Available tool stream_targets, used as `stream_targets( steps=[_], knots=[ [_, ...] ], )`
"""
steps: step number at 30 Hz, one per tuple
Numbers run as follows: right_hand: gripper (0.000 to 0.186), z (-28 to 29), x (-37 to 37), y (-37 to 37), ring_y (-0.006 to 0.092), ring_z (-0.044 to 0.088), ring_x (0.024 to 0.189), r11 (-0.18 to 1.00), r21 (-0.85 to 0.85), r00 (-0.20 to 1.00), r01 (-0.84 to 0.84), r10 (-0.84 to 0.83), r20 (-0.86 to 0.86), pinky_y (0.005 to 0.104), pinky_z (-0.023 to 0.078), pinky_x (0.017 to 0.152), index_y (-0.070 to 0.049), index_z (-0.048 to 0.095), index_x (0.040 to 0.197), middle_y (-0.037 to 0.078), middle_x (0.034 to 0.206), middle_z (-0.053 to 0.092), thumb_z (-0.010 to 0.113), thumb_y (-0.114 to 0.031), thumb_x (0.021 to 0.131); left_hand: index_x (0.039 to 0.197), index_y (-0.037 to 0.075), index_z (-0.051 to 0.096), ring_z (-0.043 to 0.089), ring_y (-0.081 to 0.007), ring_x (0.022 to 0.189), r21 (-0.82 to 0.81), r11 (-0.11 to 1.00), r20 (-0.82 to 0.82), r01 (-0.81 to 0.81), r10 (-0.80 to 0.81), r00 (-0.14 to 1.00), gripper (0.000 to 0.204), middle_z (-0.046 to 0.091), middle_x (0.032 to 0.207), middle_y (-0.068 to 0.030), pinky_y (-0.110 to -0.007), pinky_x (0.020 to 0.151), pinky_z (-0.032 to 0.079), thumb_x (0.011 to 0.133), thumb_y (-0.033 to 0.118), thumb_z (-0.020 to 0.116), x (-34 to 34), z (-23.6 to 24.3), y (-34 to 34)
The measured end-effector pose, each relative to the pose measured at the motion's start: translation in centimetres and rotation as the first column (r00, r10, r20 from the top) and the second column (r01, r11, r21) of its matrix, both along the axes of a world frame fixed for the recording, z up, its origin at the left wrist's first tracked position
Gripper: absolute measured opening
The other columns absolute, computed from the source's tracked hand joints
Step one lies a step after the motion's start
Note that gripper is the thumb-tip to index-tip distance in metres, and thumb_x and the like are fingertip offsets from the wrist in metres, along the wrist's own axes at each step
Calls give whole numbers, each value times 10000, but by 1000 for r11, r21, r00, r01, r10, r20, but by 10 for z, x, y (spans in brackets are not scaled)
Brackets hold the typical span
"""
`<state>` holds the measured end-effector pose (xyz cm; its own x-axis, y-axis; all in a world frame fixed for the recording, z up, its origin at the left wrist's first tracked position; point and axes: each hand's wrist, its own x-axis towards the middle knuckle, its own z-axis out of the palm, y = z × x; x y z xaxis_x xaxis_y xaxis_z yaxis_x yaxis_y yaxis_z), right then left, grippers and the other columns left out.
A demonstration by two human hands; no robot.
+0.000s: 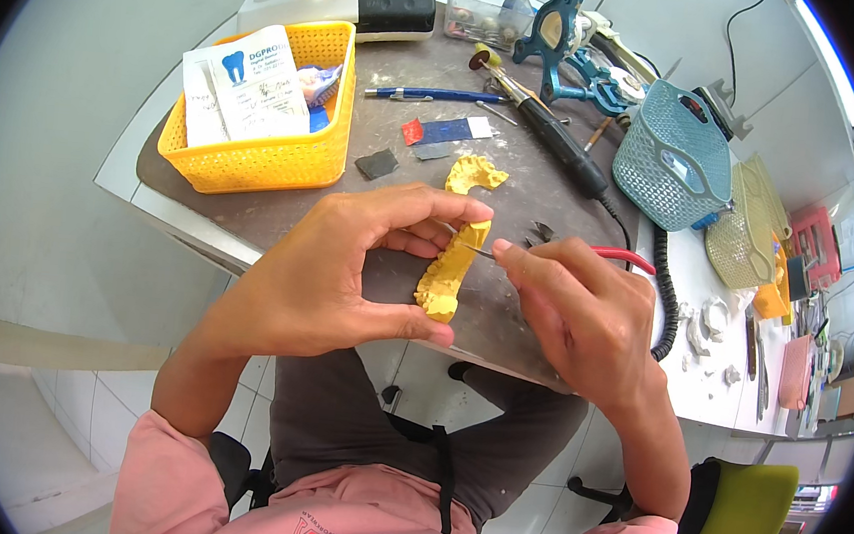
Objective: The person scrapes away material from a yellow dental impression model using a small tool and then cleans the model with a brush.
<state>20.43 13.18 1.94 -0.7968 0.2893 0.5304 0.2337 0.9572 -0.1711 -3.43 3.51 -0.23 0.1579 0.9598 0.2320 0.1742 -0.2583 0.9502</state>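
My left hand (317, 263) is closed around a yellow dental cast (455, 267), holding it by its two ends between thumb and fingers above the table's front edge. The row of teeth on the cast faces left. In my right hand (589, 315), a thin metal tool (481, 252) is pinched, with its tip at the cast's right side; whether it touches cannot be made out. Most of the tool is hidden by my fingers. A second yellow cast (474, 174) lies on the table just beyond. Behind my right hand, a red-handled tool (626, 256) is partly covered.
A yellow basket (254, 168) with papers stands at the left. Farther back lie a blue pen (430, 96), a corded rotary handpiece (557, 142) and a blue articulator (565, 37). A blue-grey basket (671, 166) and white plaster scraps (708, 324) are at the right.
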Motion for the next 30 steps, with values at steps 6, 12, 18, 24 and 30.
stream_targets(
  steps=[6,12,18,24,30],
  knots=[
    [421,0,0,0,192,660,610,998,69,999,-4,1,40,320,503,508,-75,764,1189,68,820,702,775,25,781,1417,-8,589,652,-212,1202,-17,999,17,-35,35,999,864,609,1362,-119,-375,1094,527,654,109,979,2,2,-2],
    [487,-9,1,4,158,649,627,994,83,997,-76,76,3,313,506,493,-53,741,1212,28,812,667,747,-11,727,1400,-1,601,658,-237,1207,-7,999,2,-52,52,999,868,595,1373,-128,-403,1098,535,627,92,984,5,2,-3],
    [445,-10,2,4,165,638,610,995,47,996,-94,94,2,321,495,488,-46,738,1188,30,785,650,762,-9,745,1402,3,596,651,-238,1228,15,998,-3,-54,54,999,868,592,1373,-127,-410,1104,534,630,88,983,7,1,-3],
    [425,-8,2,4,169,629,599,994,28,994,-109,108,24,327,490,488,-42,732,1176,29,758,625,764,-7,754,1400,5,593,636,-237,1249,12,998,4,-61,61,998,854,590,1372,-118,-416,1112,532,639,70,975,7,1,-5],
    [403,-6,3,4,187,650,613,994,21,991,-110,108,79,331,506,501,-61,729,1188,35,775,649,744,-37,787,1407,11,583,635,-230,1241,22,997,-19,-67,68,998,861,590,1361,-111,-414,1111,533,641,68,975,8,2,-6]
  ],
)
